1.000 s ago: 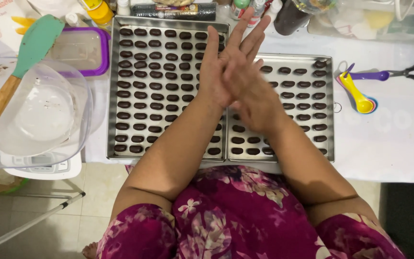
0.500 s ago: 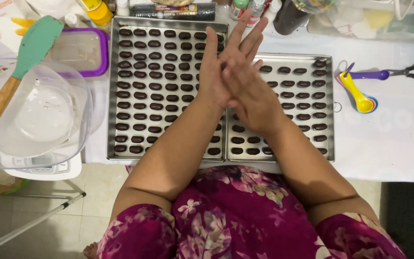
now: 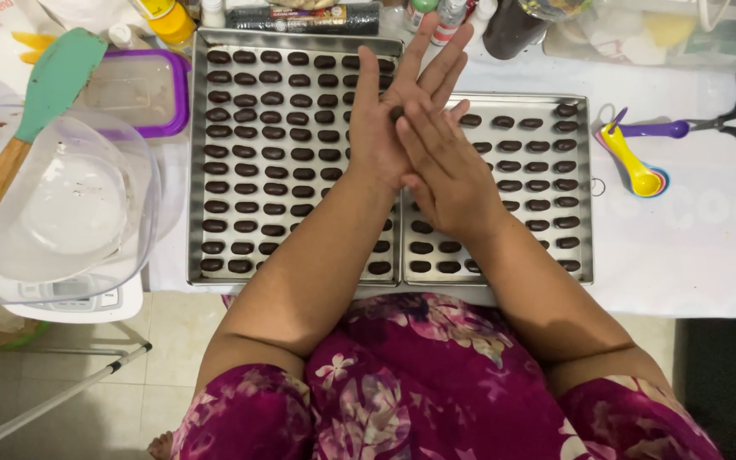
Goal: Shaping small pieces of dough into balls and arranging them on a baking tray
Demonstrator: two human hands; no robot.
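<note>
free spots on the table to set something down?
Bare cloth right of the right tray, below the scissors and measuring spoons. Crowded: both trays full of dark pieces, bottles along the back, bowl at left. Hands rub over the trays' seam.

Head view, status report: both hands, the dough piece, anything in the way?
Left hand open, palm up; right hand fingers pressing dark dough piece on it. Filled baking trays directly beneath. Nothing in the way.
</note>
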